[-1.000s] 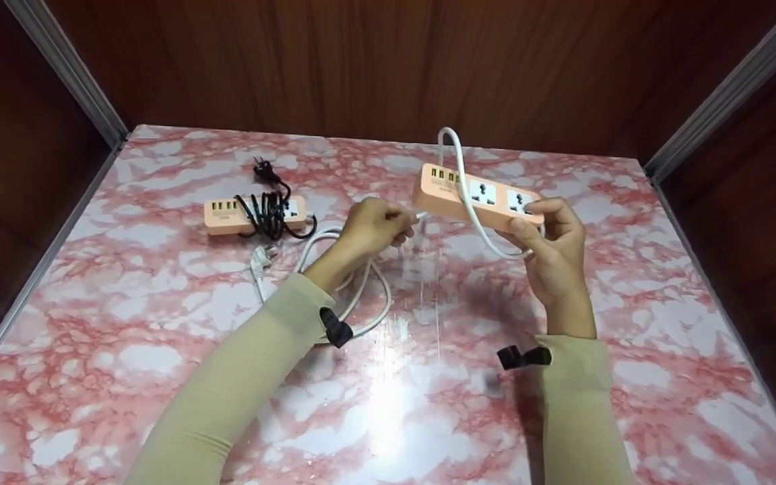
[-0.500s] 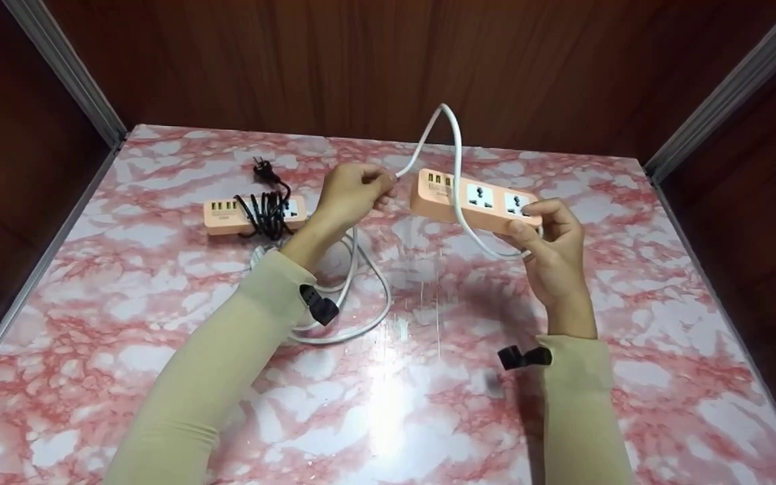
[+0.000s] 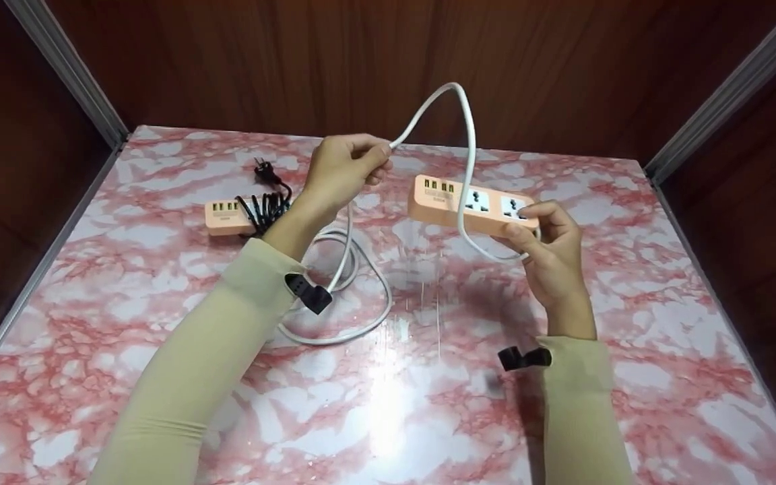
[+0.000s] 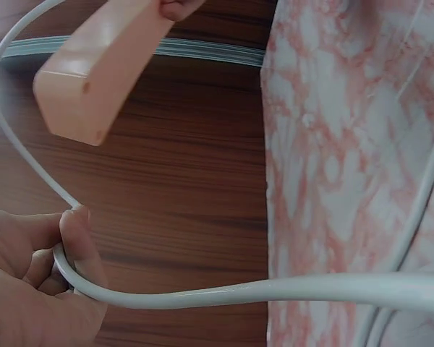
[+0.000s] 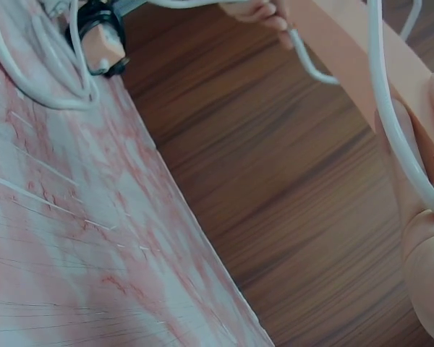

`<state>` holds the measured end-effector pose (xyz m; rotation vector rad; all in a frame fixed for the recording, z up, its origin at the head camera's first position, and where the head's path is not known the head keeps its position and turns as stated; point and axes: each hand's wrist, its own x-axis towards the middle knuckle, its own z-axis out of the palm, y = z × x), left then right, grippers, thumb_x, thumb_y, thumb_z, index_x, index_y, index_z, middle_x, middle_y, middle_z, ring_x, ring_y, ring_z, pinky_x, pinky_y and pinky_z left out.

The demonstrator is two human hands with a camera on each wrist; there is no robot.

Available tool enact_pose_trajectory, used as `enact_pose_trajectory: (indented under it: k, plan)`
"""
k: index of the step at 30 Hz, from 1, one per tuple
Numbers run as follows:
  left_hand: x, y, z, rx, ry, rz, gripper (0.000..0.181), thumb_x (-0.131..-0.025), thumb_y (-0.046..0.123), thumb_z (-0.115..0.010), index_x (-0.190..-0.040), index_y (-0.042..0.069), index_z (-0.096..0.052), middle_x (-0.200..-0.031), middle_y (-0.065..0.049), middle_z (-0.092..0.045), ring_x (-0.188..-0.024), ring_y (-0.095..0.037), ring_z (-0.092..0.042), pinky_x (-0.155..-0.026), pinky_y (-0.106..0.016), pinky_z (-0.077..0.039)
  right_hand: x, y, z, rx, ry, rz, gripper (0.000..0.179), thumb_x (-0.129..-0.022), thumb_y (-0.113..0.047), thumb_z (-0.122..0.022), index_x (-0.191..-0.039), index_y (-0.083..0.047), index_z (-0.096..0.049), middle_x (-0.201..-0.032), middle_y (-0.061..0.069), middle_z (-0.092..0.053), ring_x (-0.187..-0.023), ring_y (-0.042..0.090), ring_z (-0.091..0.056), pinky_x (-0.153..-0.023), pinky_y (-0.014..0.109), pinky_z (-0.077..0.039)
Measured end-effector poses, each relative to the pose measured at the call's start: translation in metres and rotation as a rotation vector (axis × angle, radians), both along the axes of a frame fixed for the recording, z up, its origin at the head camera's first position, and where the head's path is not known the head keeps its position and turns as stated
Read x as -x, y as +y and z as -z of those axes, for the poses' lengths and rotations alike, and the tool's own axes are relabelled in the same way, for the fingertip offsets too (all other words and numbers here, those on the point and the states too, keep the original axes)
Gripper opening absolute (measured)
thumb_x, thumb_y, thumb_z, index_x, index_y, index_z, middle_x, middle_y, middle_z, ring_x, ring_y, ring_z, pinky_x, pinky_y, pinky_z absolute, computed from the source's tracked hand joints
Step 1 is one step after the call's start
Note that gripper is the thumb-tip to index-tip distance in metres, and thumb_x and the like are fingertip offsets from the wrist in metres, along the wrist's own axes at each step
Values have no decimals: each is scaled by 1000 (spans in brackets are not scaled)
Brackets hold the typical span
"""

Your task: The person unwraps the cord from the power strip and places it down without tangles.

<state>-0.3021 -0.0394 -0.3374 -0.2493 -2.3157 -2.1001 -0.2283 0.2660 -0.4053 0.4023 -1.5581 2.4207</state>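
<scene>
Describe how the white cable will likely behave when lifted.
The white cable seems springy, not limp: it arches unsupported from the left hand. It may drag or tangle, since overlapping loops rest on the table.

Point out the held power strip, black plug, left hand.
Held power strip [image 3: 479, 201], head view: socket near mid-length.
Black plug [image 3: 265, 172], head view: plug body.
Left hand [image 3: 342, 167], head view: back of hand.

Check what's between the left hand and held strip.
Head view: white cord arcs above the gap from the left hand, then down across the held strip; directly between, only table shows.
</scene>
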Motion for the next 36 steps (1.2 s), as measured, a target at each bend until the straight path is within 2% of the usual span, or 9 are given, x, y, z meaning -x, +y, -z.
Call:
enact_pose_trajectory:
  k: [5, 11, 20, 26, 30, 36]
  plan:
    - [-3, -3, -12, -14, 26, -13, 16, -106, 14, -67, -111, 5, -80, -90, -6, -75, -75, -11, -66, -75, -29, -59, 1, 1, 0, -17, -2, 2, 22, -90, 18, -71, -101, -1, -69, -111, 15, -57, -96, 26, -65, -83, 38, -65]
    - [-11, -9, -25, -39, 76, -7, 16, -105, 14, -68, -111, 6, -81, -92, -9, -76, -77, -13, -66, -76, -29, -59, 1, 0, 1, -25, 4, 12, 22, -90, 18, -72, -101, -2, -69, -106, 14, -58, -91, 24, -66, -81, 37, -65]
    - [-29, -15, -45, -46, 149, 26, 16, -104, 16, -71, -113, 9, -82, -95, -13, -76, -79, -18, -67, -72, -27, -57, 2, 0, 2, -27, -3, 27, 20, -90, 16, -73, -100, 0, -69, -104, 13, -58, -89, 22, -66, -83, 39, -65]
    - [-42, -20, -53, -38, 189, 65, 17, -104, 18, -71, -115, 8, -81, -94, -10, -75, -81, -17, -65, -73, -27, -54, 3, 1, 3, -20, -9, 26, 20, -92, 17, -70, -99, -1, -69, -102, 12, -59, -86, 19, -69, -84, 41, -65]
    - [-50, -26, -57, -18, 212, 101, 18, -104, 17, -72, -116, 8, -81, -95, -11, -75, -82, -19, -66, -75, -27, -55, 4, 1, 3, -29, -16, 49, 21, -91, 18, -70, -100, -1, -70, -100, 11, -60, -87, 19, -67, -83, 38, -65]
    - [-63, -38, -60, 75, 275, 151, 17, -104, 19, -72, -116, 11, -82, -93, -8, -75, -82, -18, -65, -75, -27, -54, 5, 2, 3, -24, -26, 88, 24, -89, 19, -72, -100, -2, -71, -102, 11, -62, -90, 21, -66, -80, 34, -65]
